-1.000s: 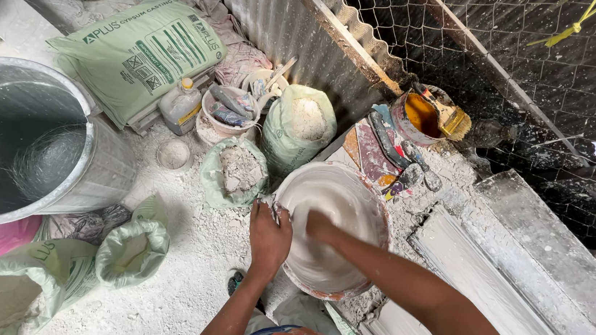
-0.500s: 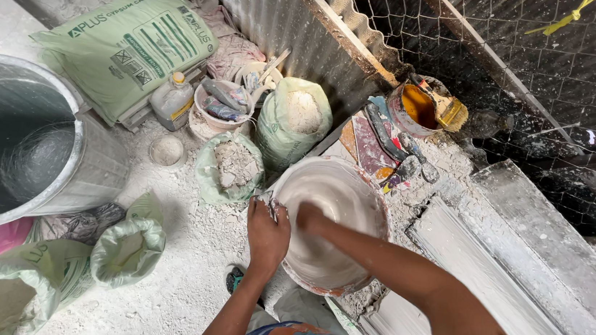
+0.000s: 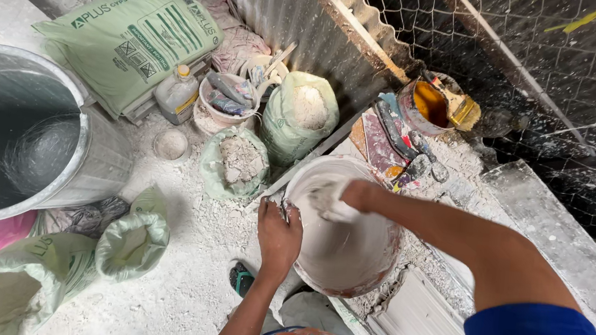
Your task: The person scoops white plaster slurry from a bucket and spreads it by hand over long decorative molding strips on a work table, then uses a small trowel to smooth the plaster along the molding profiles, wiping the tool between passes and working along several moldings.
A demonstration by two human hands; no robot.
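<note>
Bowl [image 3: 341,244] of white plaster steadied at rim, left hand [image 3: 278,235] fingers clamped on it; right hand [image 3: 342,197] closed around wet mix inside; rim grip to be kept firm, strokes kept low.

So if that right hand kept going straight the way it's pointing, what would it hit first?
Probably the inner wall of the white bowl near the left hand. The right hand, coated in white paste, points leftward inside it, though depth is hard to judge.
</note>
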